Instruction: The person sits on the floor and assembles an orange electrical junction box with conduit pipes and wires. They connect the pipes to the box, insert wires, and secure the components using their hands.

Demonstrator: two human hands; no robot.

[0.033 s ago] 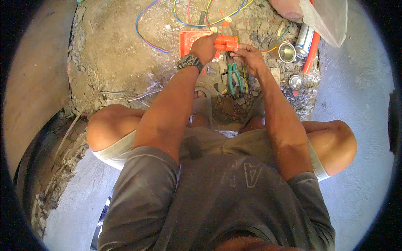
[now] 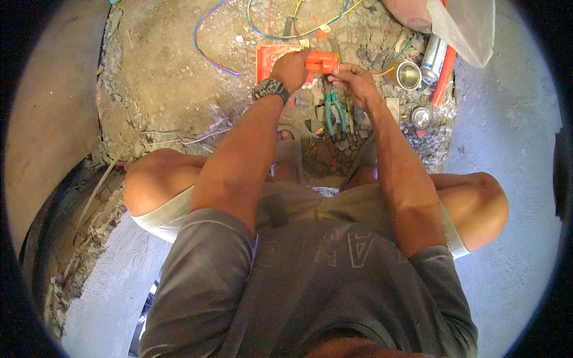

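Note:
My left hand (image 2: pixel 291 70), with a patterned watch on its wrist, is closed at the near edge of an orange electrical box (image 2: pixel 267 55). Its fingers meet the left end of short orange conduit fittings (image 2: pixel 323 61), side by side just right of the box. At their right end, my right hand (image 2: pixel 358 85) pinches the fittings between thumb and fingers. Part of the left hand's grip is hidden behind its knuckles. Below the fittings, pliers with green handles (image 2: pixel 335 116) lie on the rubble between my hands.
Coloured wires (image 2: pixel 200 45) loop over the dirt beyond the box. To the right stand an opened tin (image 2: pixel 409 76), a white-and-blue canister (image 2: pixel 434 58), an orange pipe (image 2: pixel 442 80) and a small round metal lid (image 2: pixel 421 117). A translucent plastic bag (image 2: pixel 471 33) hangs above them. A bluish concrete surface (image 2: pixel 507 131) borders the rubble.

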